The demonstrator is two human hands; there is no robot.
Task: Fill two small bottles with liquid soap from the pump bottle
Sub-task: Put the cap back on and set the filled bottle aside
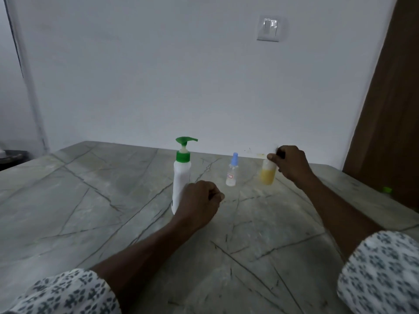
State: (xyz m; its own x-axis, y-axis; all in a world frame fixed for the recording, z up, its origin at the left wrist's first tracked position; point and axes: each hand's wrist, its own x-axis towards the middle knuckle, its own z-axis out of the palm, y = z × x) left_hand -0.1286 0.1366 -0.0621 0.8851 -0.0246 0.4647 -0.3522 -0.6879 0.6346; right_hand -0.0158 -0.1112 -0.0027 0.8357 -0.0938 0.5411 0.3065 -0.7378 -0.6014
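A white pump bottle (180,177) with a green pump head stands upright near the middle of the marble table (90,200). My left hand (199,201) is curled into a fist in front of its lower part and hides it; I see nothing in the fingers. To the right stands a small clear bottle (231,174) with a blue cap, nearly empty. Further right is a second small bottle (268,175) holding yellow liquid. My right hand (291,163) grips this bottle at its top, where something dark shows between the fingers.
The white wall runs along the table's far edge just behind the bottles. A brown wooden door (390,109) stands at the right. A small green object (386,189) lies by the table's right edge. A light switch (268,29) is on the wall.
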